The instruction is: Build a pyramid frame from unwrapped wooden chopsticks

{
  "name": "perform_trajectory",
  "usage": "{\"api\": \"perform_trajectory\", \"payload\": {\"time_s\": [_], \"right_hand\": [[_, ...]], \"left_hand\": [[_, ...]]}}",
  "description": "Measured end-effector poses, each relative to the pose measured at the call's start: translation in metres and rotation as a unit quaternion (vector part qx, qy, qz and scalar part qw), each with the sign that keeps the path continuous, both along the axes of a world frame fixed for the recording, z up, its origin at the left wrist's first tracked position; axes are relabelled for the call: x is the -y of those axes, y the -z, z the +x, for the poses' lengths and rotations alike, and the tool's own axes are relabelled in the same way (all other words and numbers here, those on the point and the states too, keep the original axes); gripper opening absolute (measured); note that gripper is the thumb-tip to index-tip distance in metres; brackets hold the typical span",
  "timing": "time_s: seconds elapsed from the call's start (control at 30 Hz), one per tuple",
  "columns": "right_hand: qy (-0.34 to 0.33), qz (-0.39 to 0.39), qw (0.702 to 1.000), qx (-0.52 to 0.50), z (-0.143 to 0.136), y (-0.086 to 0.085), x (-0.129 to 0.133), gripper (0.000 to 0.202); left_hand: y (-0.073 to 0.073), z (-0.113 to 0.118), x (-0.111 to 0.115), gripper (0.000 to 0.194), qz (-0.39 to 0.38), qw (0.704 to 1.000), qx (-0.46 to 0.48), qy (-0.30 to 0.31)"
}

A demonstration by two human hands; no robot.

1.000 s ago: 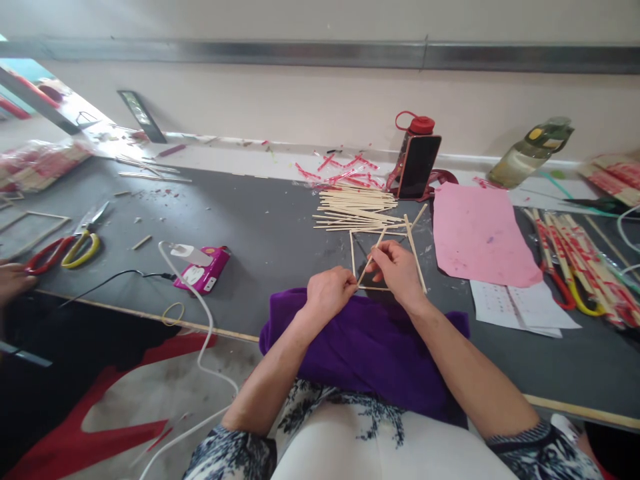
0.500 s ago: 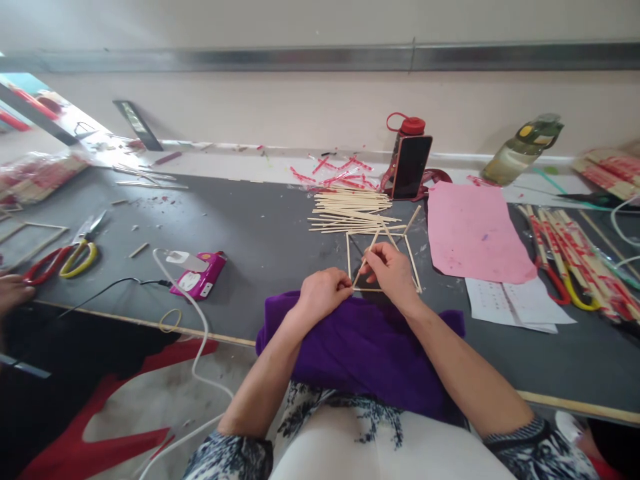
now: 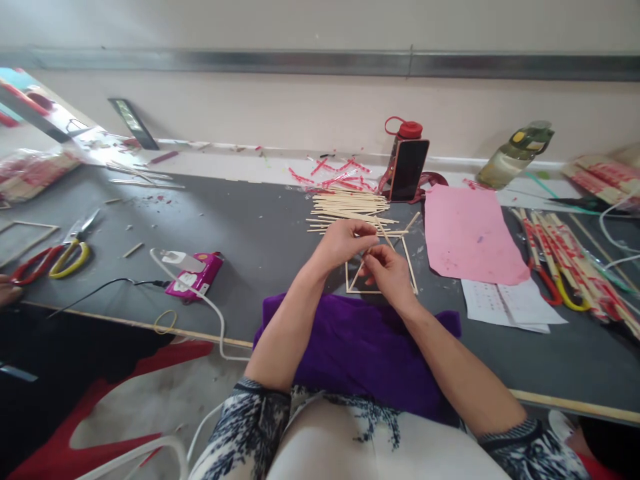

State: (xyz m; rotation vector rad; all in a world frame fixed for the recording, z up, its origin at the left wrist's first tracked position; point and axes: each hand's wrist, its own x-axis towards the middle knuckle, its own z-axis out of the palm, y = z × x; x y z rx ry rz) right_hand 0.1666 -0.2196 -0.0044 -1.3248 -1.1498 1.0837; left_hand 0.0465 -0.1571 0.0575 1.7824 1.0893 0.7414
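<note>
A square frame of thin wooden sticks (image 3: pixel 413 272) lies on the grey table, with slanted sticks rising from its corners. Over its near side, my right hand (image 3: pixel 389 272) pinches a slanted wooden stick (image 3: pixel 356 279) whose foot is at the frame's near left corner. My left hand (image 3: pixel 345 241) is closed above the frame's left side, its fingertips at the upper end of that same stick, just above my right fingers. The fingers hide the stick's tip. Another slanted stick (image 3: pixel 384 232) leans in from the far right behind the hands.
Loose sticks (image 3: pixel 345 203) lie behind the frame. A phone (image 3: pixel 409 170) leans on a red-capped bottle. Pink sheet (image 3: pixel 475 233), papers and wrapped sticks (image 3: pixel 565 257) are to the right. At left are a magenta box (image 3: pixel 195 277) with a cable, scissors (image 3: pixel 70 257) and another person's hand (image 3: pixel 9 291). Purple cloth (image 3: pixel 350 353) covers the near edge.
My left hand has moved up and to the right, from the frame's near left corner to the upper end of the slanted stick. My right hand stays on the stick.
</note>
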Motion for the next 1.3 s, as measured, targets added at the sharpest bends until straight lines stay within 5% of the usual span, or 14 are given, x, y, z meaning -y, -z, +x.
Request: {"api": "perform_trajectory", "payload": {"time_s": [0.43,1.07,1.3], "right_hand": [[0.02,0.03,0.997,0.065,-0.001,-0.004,0.001,0.017],[0.019,0.03,0.994,0.106,0.001,-0.01,0.006,0.019],[0.121,0.165,0.906,0.372,0.034,-0.032,0.013,0.015]], "left_hand": [[0.009,0.004,-0.003,0.023,-0.126,0.977,0.17,0.027],[0.01,0.003,-0.003,0.021,-0.11,0.977,0.182,0.006],[0.013,0.004,-0.004,0.019,-0.079,0.983,0.164,0.01]]}}
